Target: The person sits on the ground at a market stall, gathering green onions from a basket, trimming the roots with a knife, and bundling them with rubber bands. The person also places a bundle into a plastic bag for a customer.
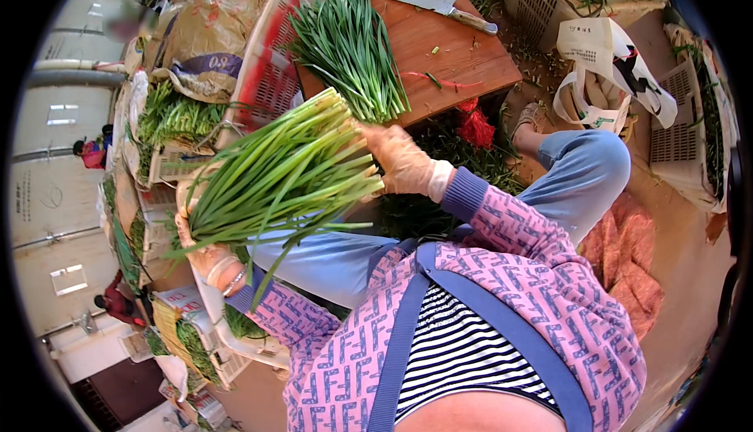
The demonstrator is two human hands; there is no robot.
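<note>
A thick bunch of garlic chives (274, 177) is held across in front of me, its pale stem ends to the right and its leaf tips drooping left. My left hand (200, 232), in a thin glove, is closed around the leafy end. At the stem ends, my gloved right hand (401, 161) presses in with bent fingers, their tips partly hidden by the stalks. Another bunch of chives (349, 52) lies on the wooden board (463, 59) beyond my hands. A cleaver (427, 2) with a wooden handle rests at the board's far edge.
Red string (474, 126) hangs off the board's near edge. To the left stand a red-and-white crate (267, 63) and several baskets of greens. A white bag (592, 67) and a plastic crate (678, 126) are at right. Two people are far left.
</note>
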